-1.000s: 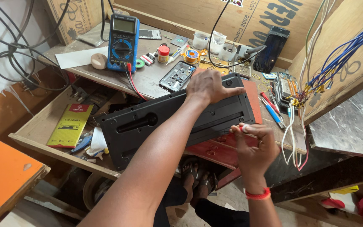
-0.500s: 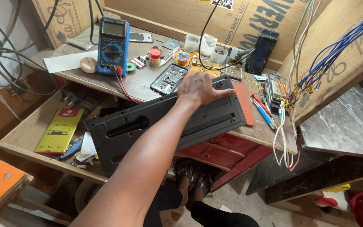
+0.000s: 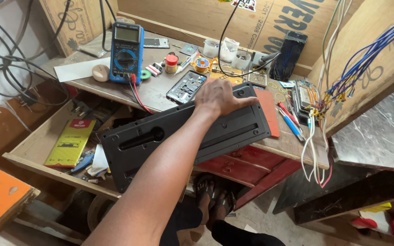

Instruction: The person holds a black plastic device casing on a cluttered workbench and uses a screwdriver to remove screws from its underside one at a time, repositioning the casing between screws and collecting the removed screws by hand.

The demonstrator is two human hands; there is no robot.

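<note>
Left hand (image 3: 220, 98) is lying palm-down, fingers spread, pinning the long black casing (image 3: 185, 134) at bench centre. Right hand isn't showing. Multimeter (image 3: 126, 52) at 11 o'clock. Likely steadying step; next move needs a tool.

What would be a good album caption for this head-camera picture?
Left hand pressing a long black plastic panel across a cluttered workbench, beside a blue multimeter.

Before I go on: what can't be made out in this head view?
- Right hand: out of frame, not in view at all.
- Far edge of the black panel: covered by the left hand, so its grip there is unclear.
- Open drawer: the panel hides its right part.
- Phone behind the hand: its near end is hidden.
- Small parts by the solder reel: too small to tell.
</note>
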